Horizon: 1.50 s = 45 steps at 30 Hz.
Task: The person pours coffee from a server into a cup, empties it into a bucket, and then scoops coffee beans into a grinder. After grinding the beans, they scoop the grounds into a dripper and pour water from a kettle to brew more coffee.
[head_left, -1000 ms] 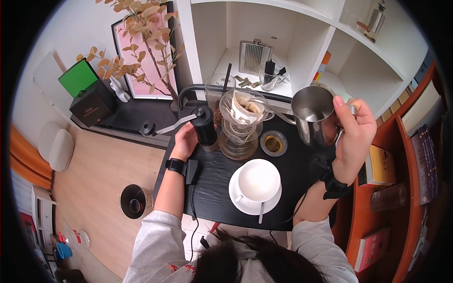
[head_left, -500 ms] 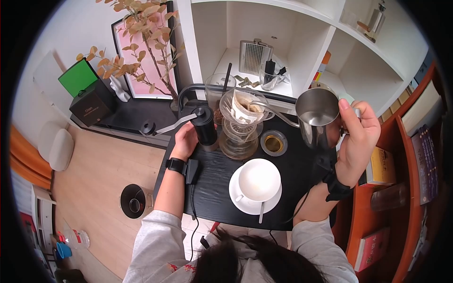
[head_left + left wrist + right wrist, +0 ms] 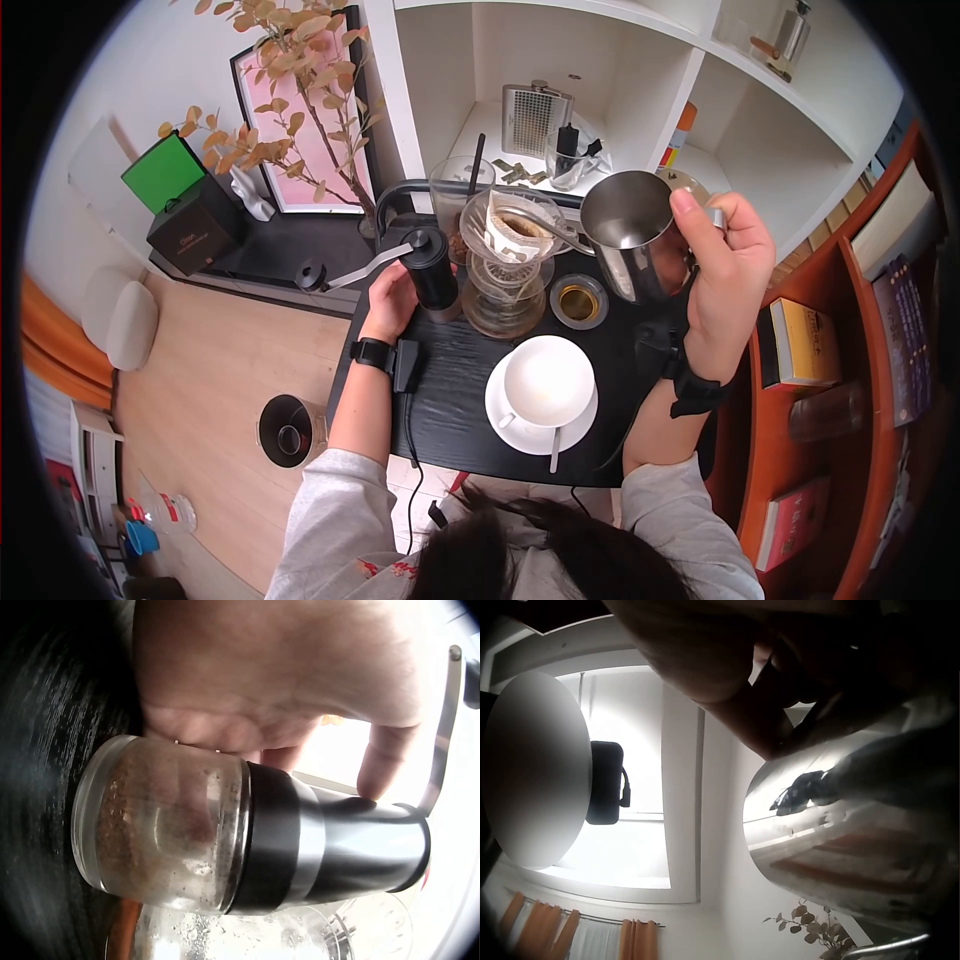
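My right hand (image 3: pixel 732 250) grips the handle of a steel kettle (image 3: pixel 632 235), holding it raised and tilted, its thin spout reaching over the paper filter (image 3: pixel 515 238) in a glass dripper. Beneath stands a glass server (image 3: pixel 503 308). In the right wrist view the kettle's shiny side (image 3: pixel 840 825) fills the right. My left hand (image 3: pixel 392 300) curls round a black hand grinder (image 3: pixel 431 270) standing upright left of the dripper. In the left wrist view the grinder's clear jar (image 3: pixel 165 825) holds brown grounds, and fingers of the left hand (image 3: pixel 277 682) lie behind and on it.
In front of the server sit a white cup (image 3: pixel 548 382) and saucer with a spoon. A small round dish (image 3: pixel 579 302) is right of the server, a tall glass (image 3: pixel 455 200) behind it. White shelves (image 3: pixel 640 40) rise behind; an orange bookcase (image 3: pixel 850 330) stands at the right.
The kettle in my right hand first shifted slightly right, then moved left, its spout now further over the filter. My left hand and the grinder stay in place.
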Tool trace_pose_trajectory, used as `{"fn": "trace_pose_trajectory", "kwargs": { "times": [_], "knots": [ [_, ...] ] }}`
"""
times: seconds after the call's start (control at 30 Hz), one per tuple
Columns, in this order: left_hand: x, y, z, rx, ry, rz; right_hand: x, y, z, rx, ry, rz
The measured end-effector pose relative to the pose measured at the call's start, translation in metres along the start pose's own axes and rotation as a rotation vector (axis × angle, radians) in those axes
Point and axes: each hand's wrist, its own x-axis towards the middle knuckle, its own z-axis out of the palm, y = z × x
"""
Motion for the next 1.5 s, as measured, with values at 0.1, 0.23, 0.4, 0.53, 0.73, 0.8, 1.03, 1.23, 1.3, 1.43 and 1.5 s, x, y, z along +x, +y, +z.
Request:
{"fn": "trace_pose_trajectory", "kwargs": {
  "times": [0.1, 0.23, 0.4, 0.53, 0.73, 0.8, 1.03, 1.23, 1.3, 1.43, 1.5],
  "knots": [
    [0.000, -0.001, 0.000, -0.006, 0.003, 0.001, -0.001, 0.001, 0.001, -0.075, 0.025, -0.054],
    [0.000, -0.001, -0.001, -0.002, -0.003, 0.005, 0.001, 0.003, 0.000, -0.093, 0.114, -0.101],
    [0.000, -0.001, -0.001, -0.013, -0.004, 0.011, 0.011, 0.001, -0.024, 0.030, 0.117, -0.078],
    [0.001, -0.004, -0.005, -0.013, -0.020, 0.028, 0.021, 0.002, -0.047, 0.098, 0.107, -0.030],
    [0.002, -0.003, -0.003, -0.033, -0.051, 0.042, 0.058, 0.036, -0.108, 0.210, 0.225, 0.037],
    [0.002, -0.003, -0.001, -0.030, -0.028, 0.040, 0.066, 0.053, -0.127, 0.303, 0.255, 0.074],
    [0.001, -0.001, -0.002, -0.005, -0.019, 0.012, 0.084, 0.121, -0.187, 0.386, 0.460, 0.280],
    [0.002, -0.004, -0.005, -0.043, -0.025, 0.026, 0.082, 0.175, -0.228, 0.359, 0.521, 0.405],
    [0.001, -0.006, -0.005, -0.055, -0.034, 0.036, 0.081, 0.183, -0.230, 0.301, 0.533, 0.417],
    [0.002, -0.004, -0.005, -0.017, -0.033, 0.032, 0.074, 0.189, -0.221, 0.232, 0.515, 0.474],
    [0.001, -0.003, -0.005, 0.001, -0.030, 0.017, 0.069, 0.182, -0.202, 0.152, 0.529, 0.518]
  ]
}}
